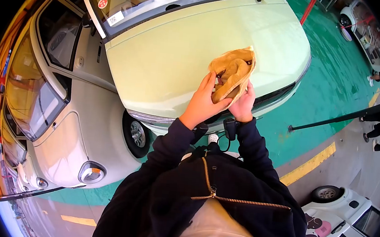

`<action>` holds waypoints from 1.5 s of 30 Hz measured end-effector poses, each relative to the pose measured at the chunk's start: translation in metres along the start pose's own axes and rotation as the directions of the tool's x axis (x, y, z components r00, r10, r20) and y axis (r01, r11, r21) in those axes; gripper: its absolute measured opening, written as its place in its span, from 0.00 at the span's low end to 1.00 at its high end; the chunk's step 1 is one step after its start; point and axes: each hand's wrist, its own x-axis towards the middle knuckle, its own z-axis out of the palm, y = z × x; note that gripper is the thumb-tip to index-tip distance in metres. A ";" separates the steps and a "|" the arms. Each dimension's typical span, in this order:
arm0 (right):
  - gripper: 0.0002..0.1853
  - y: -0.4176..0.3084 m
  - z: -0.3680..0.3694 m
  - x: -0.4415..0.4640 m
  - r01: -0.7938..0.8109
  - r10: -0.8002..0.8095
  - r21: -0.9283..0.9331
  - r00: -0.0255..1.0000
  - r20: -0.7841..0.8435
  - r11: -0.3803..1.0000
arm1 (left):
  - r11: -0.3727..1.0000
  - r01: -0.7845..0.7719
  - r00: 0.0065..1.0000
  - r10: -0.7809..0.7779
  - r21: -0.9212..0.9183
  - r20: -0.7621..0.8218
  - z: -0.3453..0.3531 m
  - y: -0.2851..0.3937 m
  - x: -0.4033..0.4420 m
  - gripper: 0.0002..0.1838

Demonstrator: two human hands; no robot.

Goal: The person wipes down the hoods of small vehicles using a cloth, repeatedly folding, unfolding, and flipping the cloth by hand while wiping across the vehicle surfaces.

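A tan cloth bag (235, 75), soft and crumpled, is held up above the front of a pale green car. Its upper side gapes, showing creased folds and a few small dark spots inside. My left hand (204, 102) grips the bag's near left edge, thumb along the bottom and fingers reaching up its side. Under the lower right side, my right hand (244, 106) closes around it, its fingers partly hidden by the cloth. Directly below the bag lies the car's hood (168, 62).
A cream car (80, 131) stands close on the left, and a white car (339, 217) is at lower right. A black barrier pole (343, 117) crosses the right side. People's legs (378, 130) show at the far right. Green floor (284, 131) surrounds the pale green car.
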 end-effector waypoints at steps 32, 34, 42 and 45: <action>0.21 0.059 0.018 -0.086 -0.425 0.103 -0.780 0.898 -0.428 0.459 | 0.759 0.418 0.614 -0.641 -0.499 -0.461 -0.180 -0.134 -0.227 0.18; 0.24 0.054 0.013 -0.088 -0.491 0.118 -0.828 0.871 -0.477 0.270 | 0.789 0.454 0.606 -0.614 -0.414 -0.505 -0.172 -0.149 -0.234 0.21; 0.23 0.016 0.055 -0.011 -0.129 -0.258 -0.991 0.957 -0.131 0.022 | 0.915 0.206 0.820 -0.355 -0.347 -0.449 -0.177 -0.121 -0.159 0.20; 0.23 -0.004 0.044 0.047 -0.085 -0.411 -0.727 0.867 0.283 -0.681 | 0.926 0.337 0.816 -0.377 -0.169 -0.437 -0.175 -0.130 -0.097 0.23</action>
